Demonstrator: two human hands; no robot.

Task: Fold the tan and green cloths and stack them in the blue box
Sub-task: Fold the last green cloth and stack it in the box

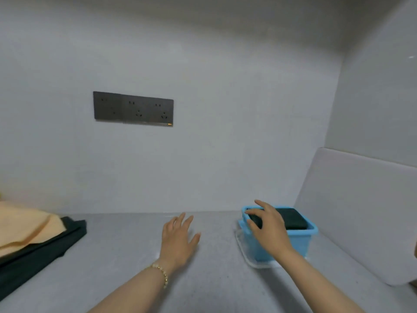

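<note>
The blue box (300,242) is set near the counter's (126,263) back right corner, on a clear lid (246,251), with a white board (361,213) leaned just beside it. A folded green cloth (291,219) is seen inside the box; the right hand (268,227) is held over its near left rim, fingers spread, touching the cloth. The left hand (179,238) is held flat and splayed, empty, over the bare middle of the counter. At the left edge, the tan cloth (24,227) is draped over a dark cloth (42,251).
</note>
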